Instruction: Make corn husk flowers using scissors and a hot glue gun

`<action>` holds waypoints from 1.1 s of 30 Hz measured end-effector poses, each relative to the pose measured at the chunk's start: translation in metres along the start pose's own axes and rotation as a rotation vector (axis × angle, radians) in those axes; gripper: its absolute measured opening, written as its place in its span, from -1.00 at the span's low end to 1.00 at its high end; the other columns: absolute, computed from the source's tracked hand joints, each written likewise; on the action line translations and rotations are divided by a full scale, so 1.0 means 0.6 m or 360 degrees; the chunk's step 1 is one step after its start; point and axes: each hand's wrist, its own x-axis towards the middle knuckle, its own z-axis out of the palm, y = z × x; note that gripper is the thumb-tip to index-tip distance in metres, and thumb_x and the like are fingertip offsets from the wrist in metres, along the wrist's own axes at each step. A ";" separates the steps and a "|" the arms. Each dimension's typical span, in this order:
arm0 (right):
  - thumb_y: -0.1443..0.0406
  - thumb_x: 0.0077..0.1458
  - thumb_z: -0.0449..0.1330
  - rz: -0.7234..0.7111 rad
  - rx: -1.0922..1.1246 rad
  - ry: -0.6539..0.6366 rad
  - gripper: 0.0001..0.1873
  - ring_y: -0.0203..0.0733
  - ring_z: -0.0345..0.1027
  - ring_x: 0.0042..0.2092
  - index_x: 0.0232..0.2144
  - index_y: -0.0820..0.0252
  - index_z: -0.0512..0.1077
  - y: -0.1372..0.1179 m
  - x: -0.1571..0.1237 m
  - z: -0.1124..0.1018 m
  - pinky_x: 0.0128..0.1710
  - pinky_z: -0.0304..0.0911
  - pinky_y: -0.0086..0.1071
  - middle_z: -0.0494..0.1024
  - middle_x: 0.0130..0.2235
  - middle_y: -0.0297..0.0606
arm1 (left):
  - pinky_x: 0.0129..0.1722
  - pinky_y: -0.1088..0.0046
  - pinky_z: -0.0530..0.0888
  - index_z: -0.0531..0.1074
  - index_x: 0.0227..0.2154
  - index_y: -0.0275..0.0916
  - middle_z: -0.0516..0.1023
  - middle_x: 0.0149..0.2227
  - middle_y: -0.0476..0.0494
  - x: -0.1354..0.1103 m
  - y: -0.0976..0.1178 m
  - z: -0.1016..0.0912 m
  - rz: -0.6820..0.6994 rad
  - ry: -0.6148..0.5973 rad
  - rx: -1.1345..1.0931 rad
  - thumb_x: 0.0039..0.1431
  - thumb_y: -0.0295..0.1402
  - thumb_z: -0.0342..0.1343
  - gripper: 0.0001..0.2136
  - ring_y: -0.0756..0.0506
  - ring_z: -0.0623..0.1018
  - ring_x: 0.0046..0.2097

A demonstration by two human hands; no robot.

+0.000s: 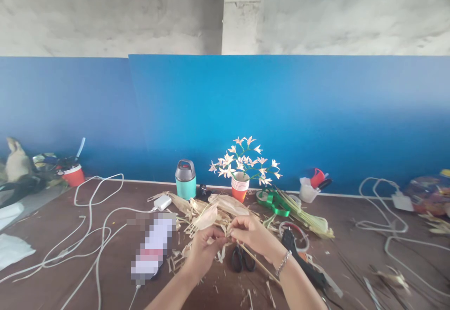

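Note:
My left hand (203,246) and my right hand (253,235) meet over the brown table (70,282), both pinched on a pale dried leaf strip (225,237). A thin stick (258,265) runs down to the right from my right hand. Under the hands lie black-handled scissors (242,259) and a heap of dried husks (211,211). Behind them an orange paper cup (240,186) holds a spray of pale handmade flowers (244,160). A bracelet sits on my right wrist.
A teal flask (185,178) stands left of the cup. White cables (91,235) loop across the left, more cables (386,228) on the right. Green ribbon (272,202), a black glue gun (298,258), a blurred-out object (153,246) and a blue backboard (281,113) are present.

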 end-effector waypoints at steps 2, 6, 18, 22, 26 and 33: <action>0.48 -0.12 0.12 -0.0004 0.0007 -0.0003 -0.87 -0.34 0.27 -0.50 -0.57 0.24 0.44 0.000 0.000 0.000 -0.44 0.18 -0.43 0.46 -0.57 -0.36 | -0.39 0.53 0.32 0.47 -0.59 -0.26 0.47 -0.56 0.01 0.000 0.002 0.000 0.0006 -0.0006 -0.0014 -0.03 -0.28 0.21 -0.84 -0.01 0.40 -0.46; 0.45 -0.11 0.11 -0.0018 0.0033 -0.0008 -0.88 -0.34 0.27 -0.50 -0.56 0.23 0.44 0.001 0.001 0.001 -0.43 0.19 -0.42 0.45 -0.57 -0.37 | -0.41 0.53 0.31 0.47 -0.59 -0.26 0.46 -0.57 0.00 -0.001 0.006 0.001 -0.0008 -0.0008 -0.0040 -0.04 -0.27 0.21 -0.83 -0.01 0.39 -0.47; 0.42 -0.12 0.11 0.0077 0.0090 0.0044 -0.87 -0.36 0.22 -0.54 -0.63 0.21 0.39 0.000 0.001 0.002 -0.48 0.15 -0.44 0.39 -0.61 -0.40 | -0.34 0.46 0.40 0.56 -0.52 -0.29 0.57 -0.49 -0.08 0.006 -0.018 0.008 -0.0162 0.0004 -0.0245 -0.10 -0.20 0.27 -0.78 -0.08 0.49 -0.39; 0.40 -0.09 0.08 0.0127 0.0084 0.0126 -0.83 -0.37 0.17 -0.56 -0.67 0.21 0.36 0.001 0.003 -0.002 -0.51 0.10 -0.45 0.36 -0.62 -0.39 | -0.30 0.40 0.43 0.58 -0.37 -0.28 0.61 -0.38 -0.14 0.007 -0.018 0.011 -0.0268 0.0004 -0.0383 -0.20 -0.18 0.33 -0.67 -0.14 0.54 -0.31; 0.39 -0.08 0.07 0.0106 0.0050 0.0143 -0.80 -0.36 0.17 -0.55 -0.69 0.20 0.34 0.004 0.004 -0.007 -0.51 0.10 -0.44 0.36 -0.62 -0.38 | -0.28 0.38 0.43 0.57 -0.45 -0.29 0.61 -0.45 -0.14 0.006 -0.007 0.011 -0.0326 0.0034 -0.0366 -0.18 -0.16 0.31 -0.71 -0.14 0.54 -0.34; 0.32 -0.01 0.10 0.0088 0.0068 0.0096 -0.79 -0.35 0.20 -0.54 -0.63 0.20 0.38 0.007 0.004 -0.004 -0.49 0.12 -0.44 0.40 -0.59 -0.37 | -0.28 0.41 0.40 0.52 -0.52 -0.29 0.59 -0.50 -0.09 0.006 -0.007 0.012 -0.0288 0.0019 -0.0384 -0.14 -0.17 0.28 -0.75 -0.10 0.52 -0.37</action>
